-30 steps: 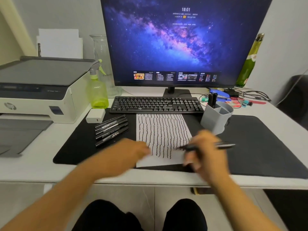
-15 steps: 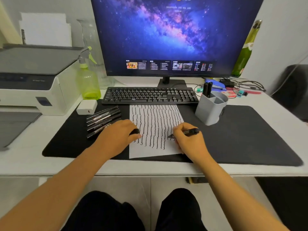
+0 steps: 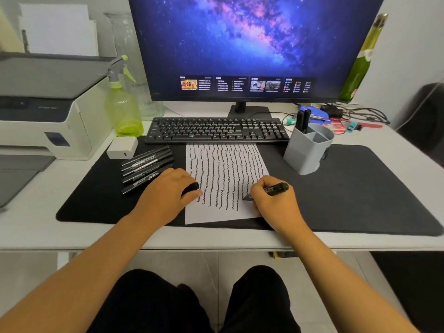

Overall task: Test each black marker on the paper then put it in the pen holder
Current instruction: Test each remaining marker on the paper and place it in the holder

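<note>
Black and uncapped, the marker [image 3: 271, 190] sits pinched in the curled fingers of the right hand [image 3: 274, 203], its tip down on the paper [image 3: 225, 183] near that sheet's right edge. Wavy black lines cover the paper from top almost to bottom. The left hand [image 3: 165, 195] rests on the sheet's left edge, fingers curled round a short black cap [image 3: 192, 187] that pokes out beside the thumb.

Just left of that hand, a row of five or so black markers [image 3: 146, 168] lies side by side on the dark desk mat [image 3: 360, 188], tilted, touching one another. Toward the right of the mat's far edge stands the grey pen holder [image 3: 310, 150], split into compartments, with two black markers [image 3: 303, 121] upright in its far left one.

Beyond the paper a black keyboard [image 3: 216, 131] lies across the mat's far edge, with a monitor [image 3: 252, 44] behind it. A green spray bottle [image 3: 122, 109] and a small white charger block [image 3: 122, 147] stand toward the table's far left, next to a printer [image 3: 48, 104]. A green glass bottle [image 3: 360, 63] leans at the far right corner, above a tangle of cables and small items.
</note>
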The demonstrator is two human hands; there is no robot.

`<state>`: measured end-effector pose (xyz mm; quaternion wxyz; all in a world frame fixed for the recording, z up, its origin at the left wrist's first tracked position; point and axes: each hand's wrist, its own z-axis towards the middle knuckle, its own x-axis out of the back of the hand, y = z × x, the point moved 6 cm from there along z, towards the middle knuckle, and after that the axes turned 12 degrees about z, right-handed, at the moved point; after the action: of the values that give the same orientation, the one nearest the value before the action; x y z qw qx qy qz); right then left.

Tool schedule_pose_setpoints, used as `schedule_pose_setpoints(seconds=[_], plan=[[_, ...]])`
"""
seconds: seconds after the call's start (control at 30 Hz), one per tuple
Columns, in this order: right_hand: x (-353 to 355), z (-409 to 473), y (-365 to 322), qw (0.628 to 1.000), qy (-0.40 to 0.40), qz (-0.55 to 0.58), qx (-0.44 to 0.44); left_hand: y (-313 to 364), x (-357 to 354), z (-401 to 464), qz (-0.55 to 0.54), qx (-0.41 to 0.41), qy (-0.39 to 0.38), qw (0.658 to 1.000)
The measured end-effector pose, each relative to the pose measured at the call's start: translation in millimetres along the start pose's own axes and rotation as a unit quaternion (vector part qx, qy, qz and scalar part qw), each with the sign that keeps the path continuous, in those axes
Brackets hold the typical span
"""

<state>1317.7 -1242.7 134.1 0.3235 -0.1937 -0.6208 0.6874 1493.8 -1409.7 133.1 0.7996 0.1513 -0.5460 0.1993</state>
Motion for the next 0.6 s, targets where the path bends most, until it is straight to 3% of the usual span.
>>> schedule_pose_setpoints(seconds=[0.6], plan=[[-2.7,-6.3,2.7,0.999,-0.049,0.014,-0.011,2.7,3.5,-0.9,-0.005,0.007,-0.005,1.000]])
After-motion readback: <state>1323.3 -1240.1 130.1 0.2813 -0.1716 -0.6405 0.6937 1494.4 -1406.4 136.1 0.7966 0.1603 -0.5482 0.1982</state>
